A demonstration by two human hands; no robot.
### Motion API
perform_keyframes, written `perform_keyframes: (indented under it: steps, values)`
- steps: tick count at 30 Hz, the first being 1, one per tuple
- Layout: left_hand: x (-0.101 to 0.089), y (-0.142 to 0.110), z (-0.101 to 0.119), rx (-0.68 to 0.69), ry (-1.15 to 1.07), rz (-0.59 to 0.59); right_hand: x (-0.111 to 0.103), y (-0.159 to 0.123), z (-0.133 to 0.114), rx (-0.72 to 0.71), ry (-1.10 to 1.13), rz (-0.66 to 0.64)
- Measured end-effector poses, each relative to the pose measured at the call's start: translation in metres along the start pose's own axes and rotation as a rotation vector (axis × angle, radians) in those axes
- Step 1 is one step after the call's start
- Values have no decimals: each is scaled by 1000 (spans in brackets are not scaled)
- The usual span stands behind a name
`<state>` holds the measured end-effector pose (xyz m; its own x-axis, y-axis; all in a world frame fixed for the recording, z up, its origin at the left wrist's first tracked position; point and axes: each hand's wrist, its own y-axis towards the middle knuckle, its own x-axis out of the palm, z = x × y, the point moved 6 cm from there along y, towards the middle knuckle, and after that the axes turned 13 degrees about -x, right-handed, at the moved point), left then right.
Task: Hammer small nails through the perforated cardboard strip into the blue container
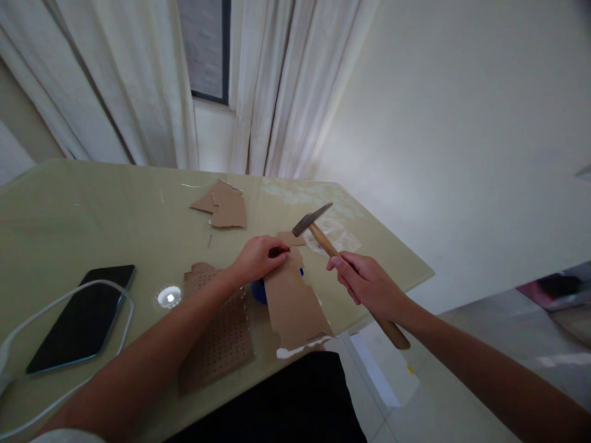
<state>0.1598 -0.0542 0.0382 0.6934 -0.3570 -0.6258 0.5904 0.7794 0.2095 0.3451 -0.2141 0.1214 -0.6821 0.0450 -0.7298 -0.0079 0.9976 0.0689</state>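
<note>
My right hand (367, 282) is wrapped round the wooden handle of a hammer (312, 220). The metal head is raised above the table, up and to the right of my left hand (258, 258). That hand is closed in a pinch at the far end of a torn cardboard strip (295, 311); whatever is between the fingertips is too small to make out. Under the strip sits a blue object (259, 292), mostly covered. Beneath my left forearm lies a cardboard piece with rows of small holes (224, 338).
Torn cardboard (229, 206) lies farther back on the pale table (152, 215), with a thin nail-like piece (210, 240) nearer me. Clear crumpled plastic (341, 237) is behind the hammer. A dark tablet (85, 320) and a white cable (130, 307) are at left.
</note>
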Motion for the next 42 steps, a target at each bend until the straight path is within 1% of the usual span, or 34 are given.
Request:
perform_keyframes:
  steps: [1,4,6,8,13,15,18,19,20,22,24,26,29,32,34,38,42]
  values:
    - [0,0,0,-3,-10,1,1,-1,0,-6,3,-7]
    - [0,0,0,-7,-14,-6,9,-4,1,8,-18,-103]
    - [0,0,1,-8,7,-12,14,-6,0,11,-45,-142]
    - [0,0,1,-3,9,-16,13,-8,-2,-8,-49,-118]
    - [2,1,-1,19,-57,-23,6,-10,-3,-49,0,-3]
    - [3,1,0,24,-53,-31,10,-10,2,-19,13,-21]
    - [3,0,5,25,7,-34,21,-9,9,31,-5,-104]
    - [3,0,6,20,27,-34,24,-9,10,38,-9,-114]
    - [4,0,6,15,40,-35,25,-9,11,40,-3,-110]
    - [5,-1,6,12,31,-34,22,-9,12,36,38,-57]
    - [5,-1,4,15,-11,-24,19,-9,13,30,94,-4]
    - [6,-1,2,22,-67,-20,18,-9,14,20,121,16]
    - [7,-1,-1,48,-140,-38,26,-10,17,28,86,-49]
    - [7,0,0,100,-129,-13,36,-10,20,35,39,-111]
    - [8,0,0,102,-116,-20,37,-10,22,37,46,-98]
    - [11,2,-2,49,-117,-64,33,-9,23,21,70,-34]
    - [9,1,-1,50,-88,-53,38,-8,21,23,13,-117]
